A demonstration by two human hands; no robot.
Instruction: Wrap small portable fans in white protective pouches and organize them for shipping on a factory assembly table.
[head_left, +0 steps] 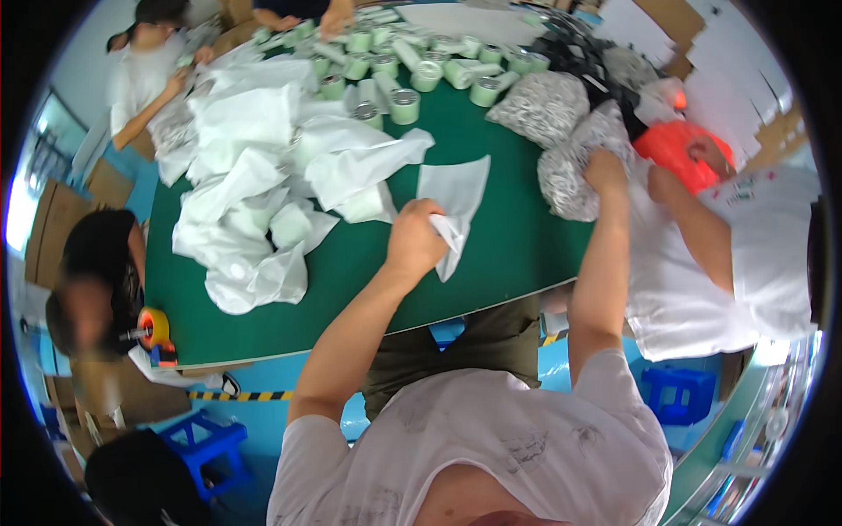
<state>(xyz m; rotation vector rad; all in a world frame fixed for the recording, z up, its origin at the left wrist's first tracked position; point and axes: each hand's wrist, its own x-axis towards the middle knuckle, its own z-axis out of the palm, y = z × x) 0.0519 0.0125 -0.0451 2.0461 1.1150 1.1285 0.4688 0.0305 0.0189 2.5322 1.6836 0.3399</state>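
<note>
My left hand point(417, 238) is closed on a white, thin plastic bag point(453, 188), pinching it at its lower left side, so the bag stands up above the green table. My right hand point(605, 173) is at a clear plastic bag point(570, 180) full of small silvery pieces, its fingers curled and partly hidden against the contents. Behind it lies a second clear bag point(539, 107) with similar silvery contents. To the left of my left hand spreads a large heap of white plastic bags point(241, 175), some with pale green rolls showing inside.
Many pale green cylinders point(404, 106) stand and lie along the far side of the green table point(368, 302). Beside me on the right, a person in white point(702, 237) handles a red bag point(671, 145). Yellow tape point(154, 326) sits at the table's left corner. Blue stools point(206, 447) stand behind.
</note>
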